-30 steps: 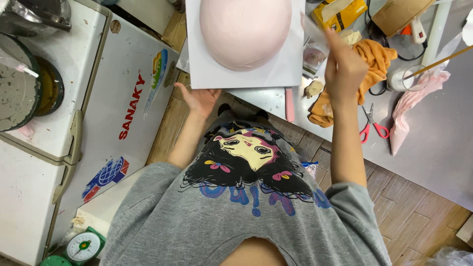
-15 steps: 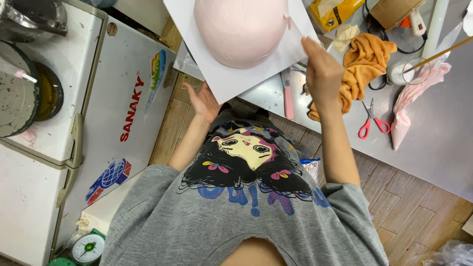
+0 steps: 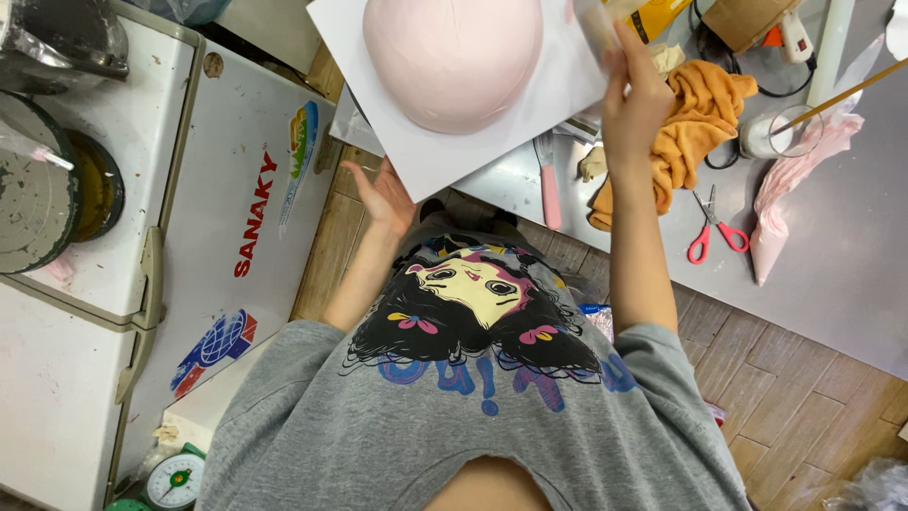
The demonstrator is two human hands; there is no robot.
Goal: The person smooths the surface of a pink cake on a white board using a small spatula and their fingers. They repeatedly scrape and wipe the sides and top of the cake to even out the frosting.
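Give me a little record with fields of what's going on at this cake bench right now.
Main item: pink domed cake on a white square board
Left hand: open palm at the board's near edge, under it
Right hand: raised at the board's right side, holding a thin scraper-like piece against it
Bench: grey, with orange cloth, red-handled scissors, pink piping bag, pink-handled knife
Left of person: white chest freezer

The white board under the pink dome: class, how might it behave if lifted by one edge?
The white board looks thin and flat, so it would probably bend. The pink dome covers much of it, so it likely feels top-heavy and may slide. The left hand below it suggests it needs support from beneath.
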